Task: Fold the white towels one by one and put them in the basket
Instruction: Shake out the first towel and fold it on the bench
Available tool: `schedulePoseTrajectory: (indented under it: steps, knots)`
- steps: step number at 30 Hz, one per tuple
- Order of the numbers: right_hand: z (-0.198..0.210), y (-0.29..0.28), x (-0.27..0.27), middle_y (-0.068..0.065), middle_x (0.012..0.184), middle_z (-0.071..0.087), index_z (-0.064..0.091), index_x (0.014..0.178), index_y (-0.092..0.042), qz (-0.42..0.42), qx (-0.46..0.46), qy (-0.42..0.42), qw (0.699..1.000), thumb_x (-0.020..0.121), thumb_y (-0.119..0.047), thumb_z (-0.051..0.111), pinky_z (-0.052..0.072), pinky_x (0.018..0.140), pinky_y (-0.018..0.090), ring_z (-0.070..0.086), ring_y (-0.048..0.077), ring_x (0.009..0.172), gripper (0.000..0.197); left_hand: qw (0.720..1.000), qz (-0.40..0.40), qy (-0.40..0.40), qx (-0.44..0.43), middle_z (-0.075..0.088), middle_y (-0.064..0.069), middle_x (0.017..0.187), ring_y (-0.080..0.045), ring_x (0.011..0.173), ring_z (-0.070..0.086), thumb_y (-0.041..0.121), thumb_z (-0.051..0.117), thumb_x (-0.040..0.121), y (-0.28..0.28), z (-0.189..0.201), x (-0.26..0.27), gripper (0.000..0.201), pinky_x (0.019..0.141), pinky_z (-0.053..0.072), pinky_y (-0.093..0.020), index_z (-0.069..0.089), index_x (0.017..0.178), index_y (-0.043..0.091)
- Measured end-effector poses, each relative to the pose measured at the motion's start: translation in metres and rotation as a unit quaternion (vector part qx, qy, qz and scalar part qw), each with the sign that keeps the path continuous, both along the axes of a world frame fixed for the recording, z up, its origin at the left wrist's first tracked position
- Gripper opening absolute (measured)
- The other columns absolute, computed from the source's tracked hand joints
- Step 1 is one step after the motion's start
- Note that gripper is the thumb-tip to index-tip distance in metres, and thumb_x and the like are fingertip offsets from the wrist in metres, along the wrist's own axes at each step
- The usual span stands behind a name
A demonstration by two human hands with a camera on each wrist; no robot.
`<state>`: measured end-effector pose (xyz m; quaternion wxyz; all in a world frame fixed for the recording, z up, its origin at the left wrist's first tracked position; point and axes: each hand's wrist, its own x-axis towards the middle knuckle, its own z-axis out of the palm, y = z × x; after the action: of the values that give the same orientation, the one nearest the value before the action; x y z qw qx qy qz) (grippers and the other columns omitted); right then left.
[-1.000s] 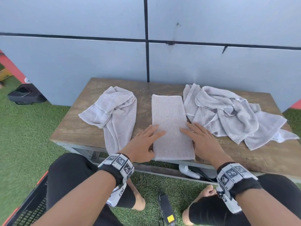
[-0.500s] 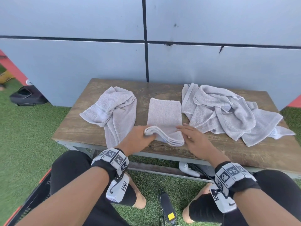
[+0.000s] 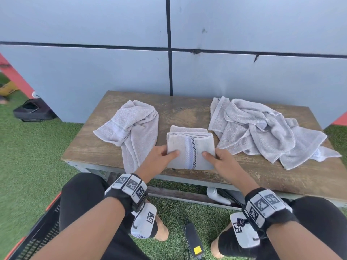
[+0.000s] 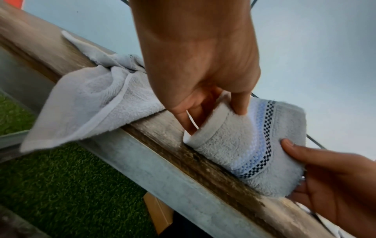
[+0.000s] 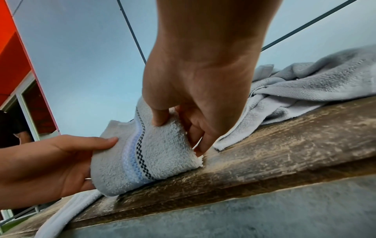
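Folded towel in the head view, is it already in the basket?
No, the folded towel lies on the table, with the left hand and right hand gripping its sides.

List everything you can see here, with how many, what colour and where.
folded towel: 1, white with blue and black checked stripe, table's near edge, centre
loose towel: 1, white, left on table, hanging over the edge
towel heap: count unclear, white, right on table
table: 1, brown wood
basket: 1, black with orange rim, bottom left on grass
bag: 1, black, by wall
left hand: grips towel's left side
right hand: grips its right side
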<state>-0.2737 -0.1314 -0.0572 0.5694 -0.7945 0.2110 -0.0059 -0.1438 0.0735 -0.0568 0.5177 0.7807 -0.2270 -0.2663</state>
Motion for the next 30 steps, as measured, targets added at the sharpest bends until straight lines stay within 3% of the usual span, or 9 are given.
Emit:
schedulePoseTrajectory:
  steps: [2,3,5,7,10,13,18,25,30]
  knots:
    - [-0.002,-0.001,-0.001,-0.002,0.060,0.047,0.053,0.077,-0.012,0.000,0.003,-0.004,1.000,0.097,-0.041,0.059,0.033,0.054,0.027,0.041,0.013,0.050,0.036,1.000,0.006,0.008,-0.006,0.057,-0.007,0.071,-0.014,0.053,0.046,0.039,0.064,0.096,0.001,-0.003,0.002,0.024,0.051,0.036,-0.021,0.072,0.100,0.017]
    - [-0.003,-0.003,-0.001,0.000,0.063,0.054,0.057,0.079,-0.010,0.007,0.009,-0.004,1.000,0.097,-0.042,0.059,0.038,0.056,0.029,0.047,0.015,0.053,0.037,1.000,0.003,0.012,-0.004,0.064,-0.015,0.079,-0.021,0.059,0.055,0.044,0.064,0.094,0.001,-0.007,0.004,0.032,0.056,0.042,-0.026,0.072,0.104,0.014]
    - [-0.008,-0.006,0.001,0.006,0.081,0.072,0.067,0.090,-0.010,0.021,0.005,0.019,1.000,0.096,-0.046,0.059,0.052,0.071,0.038,0.067,0.025,0.071,0.038,1.000,0.003,0.015,0.019,0.070,-0.024,0.094,-0.035,0.072,0.067,0.051,0.062,0.092,-0.001,-0.014,0.005,0.054,0.065,0.051,-0.037,0.065,0.110,0.000]
    - [-0.010,-0.007,0.003,0.013,0.094,0.074,0.069,0.094,-0.007,0.019,-0.008,0.040,0.999,0.097,-0.044,0.058,0.051,0.075,0.037,0.068,0.025,0.079,0.039,0.999,0.007,-0.002,0.042,0.065,-0.017,0.081,-0.028,0.063,0.061,0.046,0.060,0.095,-0.004,-0.018,0.007,0.054,0.057,0.047,-0.032,0.060,0.102,-0.008]
    - [-0.009,-0.008,0.016,0.014,0.078,0.067,0.061,0.083,-0.002,0.001,-0.033,0.050,0.998,0.098,-0.041,0.057,0.042,0.065,0.032,0.058,0.020,0.069,0.043,0.998,0.030,-0.031,0.044,0.053,-0.005,0.071,-0.018,0.061,0.052,0.040,0.057,0.099,-0.013,-0.018,0.009,0.038,0.051,0.038,-0.023,0.052,0.082,0.006]
    - [-0.004,-0.009,0.033,-0.002,0.064,0.049,0.046,0.068,-0.015,-0.025,-0.090,0.060,0.994,0.100,-0.037,0.055,0.033,0.055,0.025,0.046,0.014,0.058,0.040,0.993,0.074,-0.068,0.056,0.045,-0.001,0.067,-0.015,0.059,0.045,0.038,0.055,0.100,-0.025,-0.020,0.014,0.037,0.051,0.035,-0.023,0.040,0.075,0.014]
    - [-0.014,-0.009,0.051,-0.002,0.061,0.044,0.040,0.065,-0.016,-0.046,-0.136,0.140,0.980,0.101,-0.039,0.053,0.031,0.050,0.025,0.042,0.013,0.053,0.045,0.977,0.088,-0.130,0.147,0.043,-0.001,0.064,-0.018,0.056,0.041,0.041,0.050,0.100,-0.035,-0.039,0.026,0.044,0.056,0.035,-0.032,0.035,0.068,0.015]
    - [-0.018,-0.010,0.060,-0.002,0.059,0.040,0.038,0.064,-0.015,-0.067,-0.114,0.167,0.977,0.102,-0.040,0.049,0.032,0.051,0.028,0.041,0.015,0.052,0.047,0.959,0.097,-0.187,0.191,0.051,0.000,0.067,-0.024,0.064,0.051,0.045,0.040,0.104,-0.042,-0.046,0.028,0.039,0.061,0.042,-0.039,0.037,0.072,0.022]
    - [-0.021,-0.009,0.064,0.001,0.063,0.047,0.043,0.066,-0.014,-0.072,-0.160,0.173,0.969,0.103,-0.042,0.045,0.033,0.051,0.029,0.047,0.016,0.056,0.047,0.955,0.097,-0.196,0.200,0.054,-0.002,0.069,-0.023,0.062,0.052,0.045,0.038,0.104,-0.047,-0.042,0.030,0.037,0.061,0.045,-0.039,0.039,0.077,0.019]
